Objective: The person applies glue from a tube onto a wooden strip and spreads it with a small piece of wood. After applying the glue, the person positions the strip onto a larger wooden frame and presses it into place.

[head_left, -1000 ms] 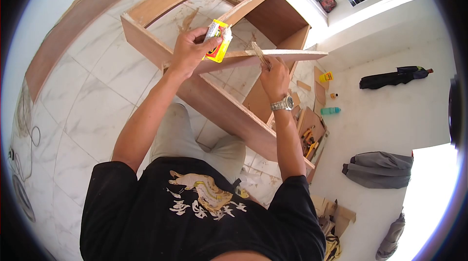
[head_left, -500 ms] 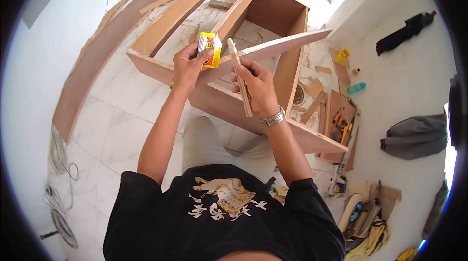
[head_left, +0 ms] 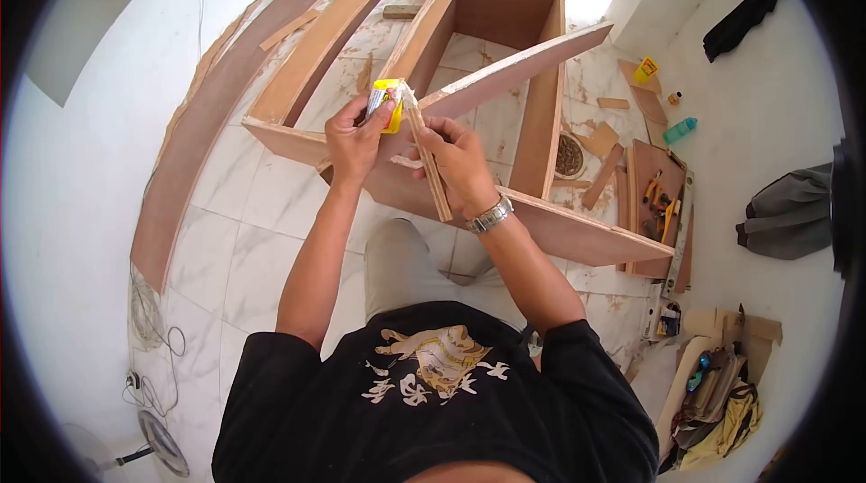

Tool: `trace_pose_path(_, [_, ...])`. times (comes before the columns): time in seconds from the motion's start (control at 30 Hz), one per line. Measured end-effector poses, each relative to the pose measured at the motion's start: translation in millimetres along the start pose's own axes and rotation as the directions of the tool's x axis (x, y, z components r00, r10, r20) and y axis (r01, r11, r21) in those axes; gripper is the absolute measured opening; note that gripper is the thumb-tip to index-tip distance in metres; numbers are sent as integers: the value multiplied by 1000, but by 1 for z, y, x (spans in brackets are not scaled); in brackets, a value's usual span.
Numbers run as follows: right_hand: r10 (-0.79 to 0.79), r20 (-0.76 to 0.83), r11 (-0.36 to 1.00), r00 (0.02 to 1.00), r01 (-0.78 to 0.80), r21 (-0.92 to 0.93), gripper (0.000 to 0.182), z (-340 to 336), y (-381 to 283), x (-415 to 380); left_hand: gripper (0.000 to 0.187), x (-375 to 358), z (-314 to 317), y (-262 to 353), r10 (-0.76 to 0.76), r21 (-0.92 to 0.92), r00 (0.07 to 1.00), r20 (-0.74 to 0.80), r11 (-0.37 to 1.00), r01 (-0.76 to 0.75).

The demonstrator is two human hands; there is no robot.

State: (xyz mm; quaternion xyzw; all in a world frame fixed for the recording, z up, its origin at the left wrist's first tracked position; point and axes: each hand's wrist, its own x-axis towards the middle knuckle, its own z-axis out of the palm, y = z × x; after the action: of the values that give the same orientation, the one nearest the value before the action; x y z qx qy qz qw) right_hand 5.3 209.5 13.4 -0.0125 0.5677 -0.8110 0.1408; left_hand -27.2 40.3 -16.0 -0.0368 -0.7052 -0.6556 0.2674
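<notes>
Ok so the packet point(head_left: 386, 95) in the left hand point(head_left: 354, 142) is bright yellow with red and white bits. Stick point(head_left: 432, 172) in the right hand point(head_left: 462, 167): tan, whitish tip. Watch point(head_left: 490, 213) just behind that grip's silver. Frame point(head_left: 586, 241) beyond it is reddish brown. Shirt point(head_left: 433, 433) below both hands: black, tan-and-white print point(head_left: 440, 358).

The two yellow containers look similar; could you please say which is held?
The yellow container in the left hand; the other, unheld, is near the teal bottle.

Marbled tile floor point(head_left: 209, 184): wooden frame point(head_left: 501, 9), small wood block point(head_left: 612, 103), teal bottle point(head_left: 680, 129).
</notes>
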Motion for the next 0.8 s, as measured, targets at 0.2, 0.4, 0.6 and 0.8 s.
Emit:
trace_pose_path(0.2, [63, 1, 998, 998, -63, 28, 18, -2, -4, -2, 19, -2, -4, 3, 20, 34, 997, 73, 999, -22])
trace_pose_path(0.4, [93, 128, 963, 987, -121, 239, 15, -22, -10, -7, 19, -3, -1, 8, 4, 61, 997, 73, 998, -9])
trace_pose_path(0.6, [-168, -10, 981, 986, 166, -102, 25, -57, -19, 13, 29, 8, -16, 4, -177, -265, 984, 26, 948, 178])
trace_pose_path(0.8, [-540, -4, 487, 842, 308, -817, 23, -72, 2, 46, 35, 1, -55, 25, -174, -437, 955, -239, 898, 54])
